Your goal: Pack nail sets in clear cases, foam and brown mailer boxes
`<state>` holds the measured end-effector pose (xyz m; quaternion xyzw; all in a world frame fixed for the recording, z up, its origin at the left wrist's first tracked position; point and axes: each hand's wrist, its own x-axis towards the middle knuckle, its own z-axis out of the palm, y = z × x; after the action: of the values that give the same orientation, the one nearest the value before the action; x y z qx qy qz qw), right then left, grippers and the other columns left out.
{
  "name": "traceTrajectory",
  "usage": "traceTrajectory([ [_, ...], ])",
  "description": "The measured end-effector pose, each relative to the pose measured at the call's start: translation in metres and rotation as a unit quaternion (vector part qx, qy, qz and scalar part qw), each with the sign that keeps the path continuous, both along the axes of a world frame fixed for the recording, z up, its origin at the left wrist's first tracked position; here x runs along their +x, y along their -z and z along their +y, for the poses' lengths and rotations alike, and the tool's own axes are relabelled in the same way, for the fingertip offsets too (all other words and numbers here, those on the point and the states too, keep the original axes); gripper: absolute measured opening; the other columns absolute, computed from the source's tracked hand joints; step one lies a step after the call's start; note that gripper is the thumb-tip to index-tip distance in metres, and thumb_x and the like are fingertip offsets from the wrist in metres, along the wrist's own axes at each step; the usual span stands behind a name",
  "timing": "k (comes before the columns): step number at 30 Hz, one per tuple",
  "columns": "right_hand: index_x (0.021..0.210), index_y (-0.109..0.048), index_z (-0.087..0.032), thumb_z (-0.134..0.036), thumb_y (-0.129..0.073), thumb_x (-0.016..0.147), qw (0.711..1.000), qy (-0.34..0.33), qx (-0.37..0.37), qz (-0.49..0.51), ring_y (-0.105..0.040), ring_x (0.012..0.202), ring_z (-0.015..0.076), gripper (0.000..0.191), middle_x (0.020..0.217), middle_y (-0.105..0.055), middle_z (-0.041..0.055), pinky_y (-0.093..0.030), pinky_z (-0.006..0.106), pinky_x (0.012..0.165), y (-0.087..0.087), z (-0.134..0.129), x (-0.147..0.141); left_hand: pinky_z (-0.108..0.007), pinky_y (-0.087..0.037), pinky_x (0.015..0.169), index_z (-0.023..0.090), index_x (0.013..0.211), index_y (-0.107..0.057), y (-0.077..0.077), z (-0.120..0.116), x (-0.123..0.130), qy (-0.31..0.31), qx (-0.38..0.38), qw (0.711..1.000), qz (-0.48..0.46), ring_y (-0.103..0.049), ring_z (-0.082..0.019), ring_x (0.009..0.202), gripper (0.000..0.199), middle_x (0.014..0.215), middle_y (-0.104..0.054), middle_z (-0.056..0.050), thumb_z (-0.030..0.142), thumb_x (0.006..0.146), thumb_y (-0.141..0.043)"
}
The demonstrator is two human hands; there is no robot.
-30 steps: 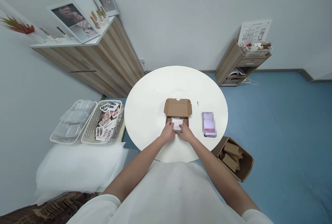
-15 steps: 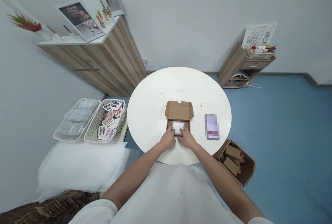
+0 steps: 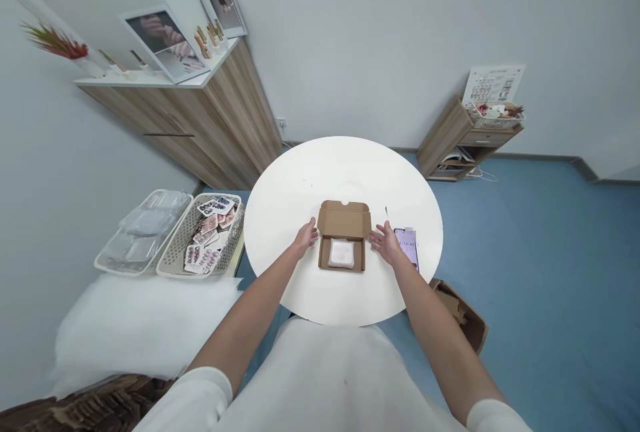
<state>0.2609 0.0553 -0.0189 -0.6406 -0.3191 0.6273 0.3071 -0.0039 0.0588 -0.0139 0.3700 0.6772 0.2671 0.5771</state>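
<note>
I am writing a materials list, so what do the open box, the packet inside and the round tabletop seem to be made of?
Open box: matte brown cardboard, by its folded flaps.
Packet: soft-edged whitish wrapping, perhaps foam sheet or thin plastic; too small to settle.
Round tabletop: possibly laminate or paint; the surface looks smooth, evenly white.

Hands point(image 3: 305, 237) now off white packet point(image 3: 341, 254)
</note>
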Motion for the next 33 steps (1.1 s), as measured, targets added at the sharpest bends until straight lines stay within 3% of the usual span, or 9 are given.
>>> traceTrajectory([
  [5,0.130,-0.034,-0.023,-0.067,-0.008,0.077,0.999,-0.036,-0.010,0.035,-0.056,0.097,0.0215,0.073,0.116,-0.056,0.0101,-0.040,0.039,0.080,-0.011,0.014,-0.011,-0.028,-0.046,0.069,0.014,0.115,-0.046,-0.006,0.006,0.005,-0.004,-0.002,0.999,-0.045,-0.058,-0.021,0.096,0.072,0.116,-0.055,-0.016,0.068,0.076,-0.020],
  [9,0.129,-0.035,-0.028,-0.067,-0.006,0.076,0.997,-0.064,0.027,0.037,-0.052,0.105,0.0203,0.072,0.123,-0.051,0.0066,-0.038,0.039,0.084,-0.025,0.021,-0.008,-0.032,-0.045,0.074,0.018,0.114,-0.050,-0.018,0.005,0.007,-0.019,0.029,0.996,-0.077,-0.056,-0.022,0.100,0.065,0.119,-0.054,-0.013,0.065,0.078,-0.025],
  [14,0.124,-0.043,-0.031,-0.068,-0.012,0.077,0.984,-0.122,0.089,0.100,-0.043,0.115,0.0223,0.067,0.132,-0.043,0.0025,-0.036,0.041,0.091,-0.038,0.012,-0.001,-0.036,-0.041,0.079,0.025,0.110,-0.056,-0.028,-0.003,0.003,0.036,0.071,0.995,-0.063,-0.049,-0.025,0.111,0.063,0.120,-0.054,-0.008,0.063,0.080,-0.015],
  [19,0.124,-0.042,-0.035,-0.066,-0.019,0.078,0.979,-0.116,0.085,0.146,-0.039,0.119,0.0201,0.060,0.135,-0.037,-0.0041,-0.032,0.038,0.098,-0.033,-0.007,0.000,-0.035,-0.039,0.084,0.021,0.116,-0.051,-0.027,-0.013,-0.002,0.068,0.031,0.993,-0.091,-0.043,-0.024,0.114,0.073,0.129,-0.045,-0.008,0.067,0.078,-0.009],
  [23,0.124,-0.043,-0.033,-0.068,-0.020,0.077,0.982,-0.105,0.055,0.145,-0.042,0.116,0.0200,0.063,0.128,-0.045,-0.0011,-0.032,0.036,0.099,-0.024,-0.017,0.004,-0.035,-0.038,0.084,0.019,0.125,-0.041,-0.025,-0.018,-0.005,0.079,-0.005,0.987,-0.137,-0.045,-0.023,0.109,0.079,0.128,-0.044,-0.010,0.069,0.075,-0.007],
  [26,0.128,-0.037,-0.034,-0.068,-0.019,0.076,0.980,-0.128,0.047,0.144,-0.047,0.110,0.0202,0.064,0.122,-0.048,0.0010,-0.034,0.037,0.098,-0.022,-0.021,0.007,-0.035,-0.038,0.082,0.025,0.131,-0.032,-0.028,-0.020,-0.007,0.095,-0.019,0.986,-0.139,-0.046,-0.022,0.107,0.074,0.126,-0.044,-0.008,0.069,0.076,-0.007],
  [33,0.126,-0.040,-0.034,-0.065,-0.021,0.079,0.980,-0.178,0.057,0.067,-0.049,0.106,0.0191,0.060,0.124,-0.046,0.0017,-0.036,0.037,0.095,-0.027,-0.031,0.011,-0.033,-0.039,0.080,0.027,0.127,-0.039,-0.042,-0.032,-0.009,0.172,-0.010,0.983,-0.068,-0.052,-0.020,0.097,0.063,0.123,-0.047,-0.007,0.063,0.079,-0.020],
])
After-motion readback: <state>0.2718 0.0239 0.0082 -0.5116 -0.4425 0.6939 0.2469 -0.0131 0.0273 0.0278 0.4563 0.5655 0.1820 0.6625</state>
